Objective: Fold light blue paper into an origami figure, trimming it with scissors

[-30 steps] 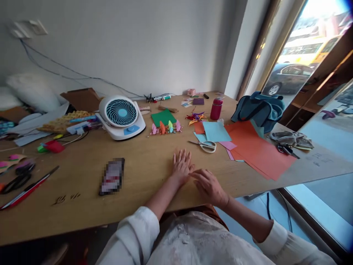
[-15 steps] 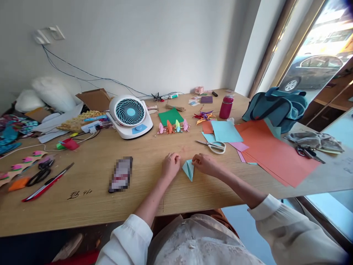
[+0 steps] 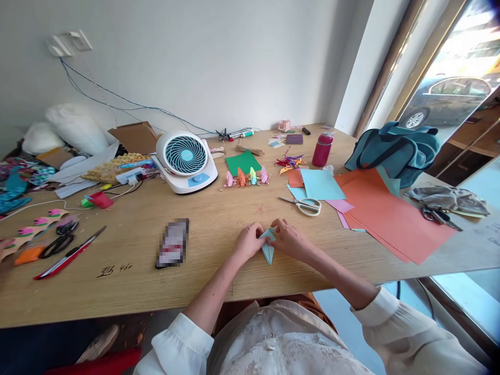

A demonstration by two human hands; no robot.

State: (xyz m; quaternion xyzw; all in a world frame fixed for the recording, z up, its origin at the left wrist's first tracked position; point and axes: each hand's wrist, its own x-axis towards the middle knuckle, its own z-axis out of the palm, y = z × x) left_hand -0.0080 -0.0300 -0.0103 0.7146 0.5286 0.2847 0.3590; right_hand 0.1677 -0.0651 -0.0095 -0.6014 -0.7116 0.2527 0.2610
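Note:
A small folded piece of light blue paper (image 3: 267,252) lies on the table close to me, its narrow point toward my body. My left hand (image 3: 249,240) pinches its upper left edge. At the upper right, the fingers of my right hand (image 3: 288,238) are closed on the same paper. Both hands partly cover its top. White-handled scissors (image 3: 307,206) lie beyond my right hand. Farther back stands a row of small folded paper figures (image 3: 241,178) in pink, orange and green, beside a green paper sheet (image 3: 244,163).
Light blue sheets (image 3: 323,185) and large orange sheets (image 3: 394,219) spread to the right, near a red bottle (image 3: 322,150) and a teal bag (image 3: 390,151). Leftward are a white fan (image 3: 186,162), a phone (image 3: 172,244), a red cutter knife (image 3: 70,253) and black scissors (image 3: 58,245).
My left hand has moved right and now grips the blue paper, which it was apart from before. My right hand stays on the paper, which looks narrower now.

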